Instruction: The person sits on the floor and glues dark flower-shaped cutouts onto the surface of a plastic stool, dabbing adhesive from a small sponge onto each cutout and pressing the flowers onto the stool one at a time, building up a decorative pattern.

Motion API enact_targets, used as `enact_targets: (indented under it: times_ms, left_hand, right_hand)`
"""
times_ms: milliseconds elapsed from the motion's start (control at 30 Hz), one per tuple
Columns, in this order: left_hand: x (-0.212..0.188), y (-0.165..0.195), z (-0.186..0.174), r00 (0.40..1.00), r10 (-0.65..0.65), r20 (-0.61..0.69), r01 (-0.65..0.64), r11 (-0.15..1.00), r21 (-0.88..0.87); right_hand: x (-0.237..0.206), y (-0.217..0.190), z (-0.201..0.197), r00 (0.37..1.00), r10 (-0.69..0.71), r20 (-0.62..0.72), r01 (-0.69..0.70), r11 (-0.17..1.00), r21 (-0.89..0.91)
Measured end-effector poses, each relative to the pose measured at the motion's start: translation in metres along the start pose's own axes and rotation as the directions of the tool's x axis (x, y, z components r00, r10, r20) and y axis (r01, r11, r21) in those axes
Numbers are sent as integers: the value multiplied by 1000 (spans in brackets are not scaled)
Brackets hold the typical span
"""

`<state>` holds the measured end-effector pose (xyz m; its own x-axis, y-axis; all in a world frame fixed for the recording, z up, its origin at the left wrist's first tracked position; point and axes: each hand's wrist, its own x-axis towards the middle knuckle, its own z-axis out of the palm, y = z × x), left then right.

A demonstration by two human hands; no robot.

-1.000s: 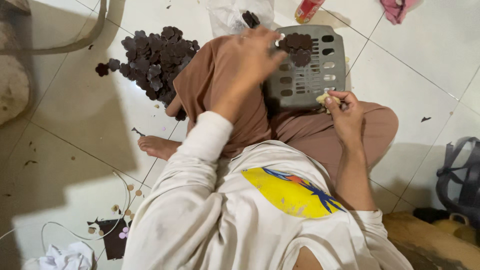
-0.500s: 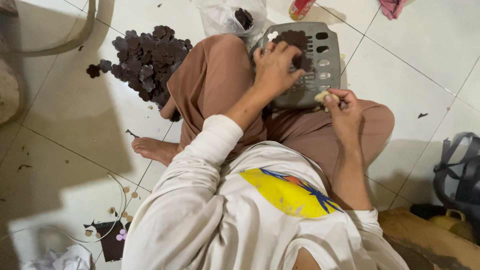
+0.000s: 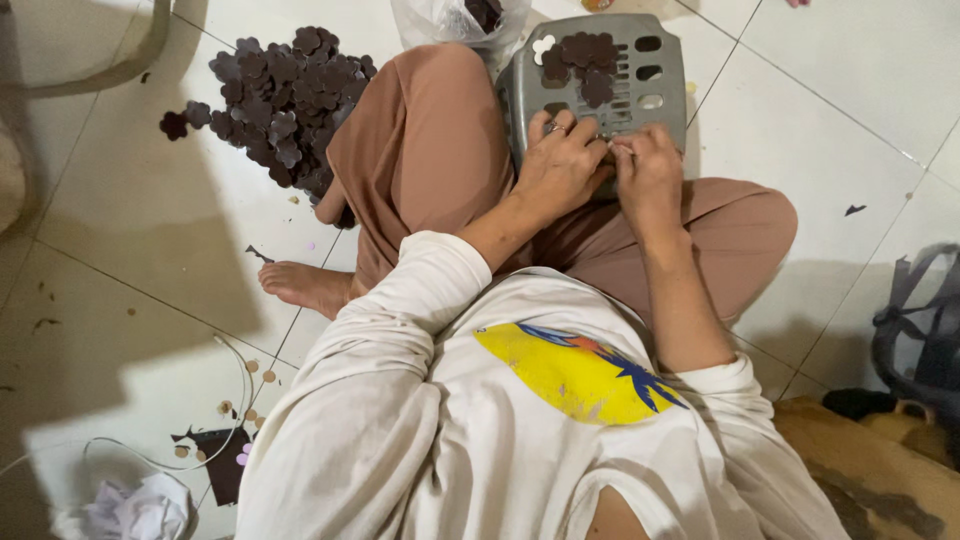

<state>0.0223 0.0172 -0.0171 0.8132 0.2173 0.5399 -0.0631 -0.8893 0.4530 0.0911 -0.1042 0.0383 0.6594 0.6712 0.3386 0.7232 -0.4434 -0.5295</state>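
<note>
Now both hands meet at the near edge of the grey plastic basket (image 3: 640, 75), which sits upside down between the knees in the upper middle of the frame. A second ago the left hand (image 3: 562, 165) was stretched out over the basket toward the dark pieces, while the right hand (image 3: 648, 175) waited lower down pinching something pale; the left has since drawn back and closed in beside the right. The fingertips of both hands pinch together around a small item between them, but it is too hidden to say what it is. By the look of it, the reach for a fresh piece is over and the fine two-handed work on it is under way.

On the basket's slotted bottom lies a small cluster of dark brown flower-shaped cutouts (image 3: 585, 55), flat and matte like felt or foam, with one pale cutout (image 3: 543, 47) at their left edge. A far bigger heap of brown cutouts (image 3: 280, 100) spreads over the glossy white tiled floor (image 3: 130, 240) in the upper left. A clear plastic bag (image 3: 440, 20) with more dark pieces sits at the top edge. Loose tan-coloured trousers (image 3: 430, 150) cover the folded legs, and a bare foot (image 3: 305, 285) rests on the tiles. Small round scraps (image 3: 255, 368) and crumpled white paper (image 3: 135, 505) litter the lower left.
</note>
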Motion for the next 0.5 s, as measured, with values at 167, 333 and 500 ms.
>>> enact_targets:
  times_ms: [167, 333, 500]
  left_hand:
    - [0, 3, -1, 1000, -21, 4, 21, 1000, 22]
    - [0, 4, -5, 998, -29, 49, 29, 1000, 7]
    - [0, 1, -9, 1000, -5, 16, 5, 1000, -15]
  right_hand:
    - [-10, 2, 1, 1000, -11, -15, 8, 989, -148]
    - [-25, 8, -7, 998, 58, 20, -58, 998, -37]
    - [-17, 28, -38, 921, 339, 192, -362, 927, 99]
